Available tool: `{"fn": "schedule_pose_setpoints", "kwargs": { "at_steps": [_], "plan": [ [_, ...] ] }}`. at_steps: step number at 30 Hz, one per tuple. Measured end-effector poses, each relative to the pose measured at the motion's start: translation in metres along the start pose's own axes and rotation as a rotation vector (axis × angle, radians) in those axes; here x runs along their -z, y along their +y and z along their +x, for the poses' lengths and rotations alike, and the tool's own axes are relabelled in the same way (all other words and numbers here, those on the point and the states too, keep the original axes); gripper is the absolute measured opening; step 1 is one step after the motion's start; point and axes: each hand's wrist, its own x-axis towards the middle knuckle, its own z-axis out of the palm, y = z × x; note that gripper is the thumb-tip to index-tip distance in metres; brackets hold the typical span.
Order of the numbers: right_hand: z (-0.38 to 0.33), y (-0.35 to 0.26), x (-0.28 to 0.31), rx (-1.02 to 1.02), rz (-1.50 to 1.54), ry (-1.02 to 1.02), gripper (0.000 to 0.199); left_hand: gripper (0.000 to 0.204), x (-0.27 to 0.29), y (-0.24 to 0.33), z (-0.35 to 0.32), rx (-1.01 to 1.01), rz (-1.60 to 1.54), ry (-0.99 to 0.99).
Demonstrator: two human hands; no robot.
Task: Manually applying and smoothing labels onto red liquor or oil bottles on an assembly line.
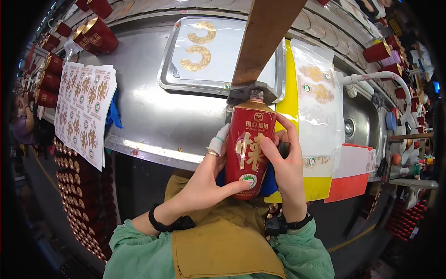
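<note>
A red bottle (238, 125) with a gold shoulder and an uncapped neck is tilted in front of me, held between both hands. Large gold lettering (251, 153) and a round green-and-white label (248, 180) sit on its front. My left hand (206, 179) is closed round its left side, the thumb on the round label and a white cover on one finger. On the other side, my right hand (288, 160) grips the bottle, its thumb pressing the upper right of the gold lettering. The fingers behind the bottle are partly hidden.
A wooden post (262, 39) rises beyond the bottle. A metal tray (163, 69) with gold-printed decals stands behind it on the steel table (144, 97). Printed sheets (86, 109) lie left; yellow (290, 69) and clear sheets (323, 128) lie right, beside a sink (364, 128).
</note>
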Motion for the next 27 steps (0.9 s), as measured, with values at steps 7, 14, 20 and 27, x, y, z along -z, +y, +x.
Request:
{"fn": "schedule_pose_setpoints", "kwargs": {
  "at_steps": [7,14,20,27],
  "plan": [
    [-0.001,0.0009,-0.0005,0.011,0.007,-0.007,0.067,0.117,0.0008,-0.0029,0.0,-0.016,0.0,-0.003],
    [-0.0007,0.0002,-0.0021,-0.004,-0.005,0.013,0.068,0.117,0.0007,-0.0015,0.0006,-0.008,0.017,0.004],
    [-0.0009,0.0001,-0.002,-0.001,0.012,0.008,0.068,0.117,0.0004,-0.0004,0.0005,-0.006,0.03,0.006],
    [-0.0007,0.0018,-0.0011,0.008,-0.01,0.016,0.069,0.117,0.0004,-0.0012,0.0004,-0.008,0.021,0.005]
  ]
}}
